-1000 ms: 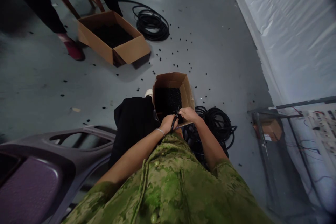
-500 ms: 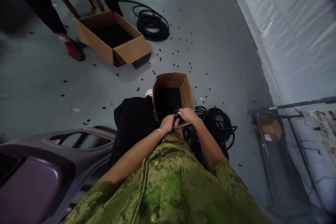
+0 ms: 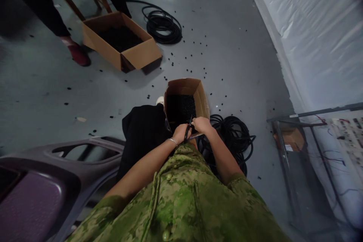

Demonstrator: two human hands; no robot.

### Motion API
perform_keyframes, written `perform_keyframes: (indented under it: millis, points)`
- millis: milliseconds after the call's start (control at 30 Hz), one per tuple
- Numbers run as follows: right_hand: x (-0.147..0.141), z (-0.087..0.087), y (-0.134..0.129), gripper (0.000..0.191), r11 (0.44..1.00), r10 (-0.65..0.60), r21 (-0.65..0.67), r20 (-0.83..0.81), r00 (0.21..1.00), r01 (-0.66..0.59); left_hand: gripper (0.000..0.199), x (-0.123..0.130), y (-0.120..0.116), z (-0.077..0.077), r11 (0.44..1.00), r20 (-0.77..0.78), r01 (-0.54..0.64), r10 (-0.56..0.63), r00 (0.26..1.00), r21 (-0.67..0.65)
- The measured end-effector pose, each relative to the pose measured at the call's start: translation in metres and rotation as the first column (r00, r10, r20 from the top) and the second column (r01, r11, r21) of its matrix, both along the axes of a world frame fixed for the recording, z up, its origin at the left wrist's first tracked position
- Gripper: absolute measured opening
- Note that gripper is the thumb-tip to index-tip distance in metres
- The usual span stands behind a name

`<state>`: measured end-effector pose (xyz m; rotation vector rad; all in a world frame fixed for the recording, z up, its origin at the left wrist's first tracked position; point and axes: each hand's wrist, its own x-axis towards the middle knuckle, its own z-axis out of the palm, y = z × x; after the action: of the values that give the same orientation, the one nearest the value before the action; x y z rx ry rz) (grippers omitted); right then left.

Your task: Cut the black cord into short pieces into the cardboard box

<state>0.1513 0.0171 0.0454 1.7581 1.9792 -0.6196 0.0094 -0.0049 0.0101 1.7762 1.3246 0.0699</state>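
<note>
Black-handled scissors (image 3: 187,132) are in my left hand (image 3: 180,134), their blades pointing away from me over the near edge of a cardboard box (image 3: 203,100). My right hand (image 3: 202,124) is closed in a pinch beside the blades; what it pinches is too small and dark to make out. Inside the box lies a heap of small black pieces (image 3: 185,106). Close to my right forearm rests a tangled coil of black tubing (image 3: 234,132) on the floor.
Further ahead stands a larger cardboard box (image 3: 141,55) with dark contents, near another person's red shoe (image 3: 80,56). A second black coil (image 3: 164,26) lies behind it. Small black bits dot the floor. A plastic chair (image 3: 31,193) is at left, a metal frame (image 3: 283,151) at right.
The view has shifted very slightly. Both hands stay together at the near edge of the box, with the scissors in nearly the same position.
</note>
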Motion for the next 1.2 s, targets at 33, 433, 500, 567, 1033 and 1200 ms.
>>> perform_keyframes:
  millis: [33,433,500,567,1033,1200]
  points:
    - [-0.002,-0.001,-0.001,0.036,1.0,-0.01,0.002,0.007,1.0,0.01,0.027,0.0,0.0,0.0,1.0,-0.009,-0.003,0.003,1.0,0.005]
    - [-0.002,-0.015,-0.016,0.036,0.986,-0.159,-0.055,-0.07,0.985,0.155,0.025,0.002,0.001,0.0,0.998,0.058,-0.052,0.055,0.997,-0.043]
    - [0.007,-0.021,-0.023,0.034,0.983,-0.181,-0.017,-0.186,0.966,0.181,0.024,0.0,-0.002,0.0,0.997,0.084,-0.067,0.069,0.994,-0.027]
    - [0.017,-0.028,-0.032,0.032,0.961,-0.265,-0.018,-0.35,0.899,0.276,0.024,-0.001,-0.004,0.001,0.997,0.129,-0.076,0.078,0.989,-0.023]
    - [0.03,-0.022,-0.048,0.042,0.688,-0.585,-0.398,-0.799,0.14,0.607,0.031,-0.003,-0.007,0.016,0.997,0.117,-0.07,0.068,0.991,0.014]
    - [0.025,-0.025,-0.041,0.042,0.672,-0.552,-0.339,-0.822,0.14,0.659,0.041,-0.003,-0.009,0.022,0.998,0.11,-0.035,0.029,0.994,0.053]
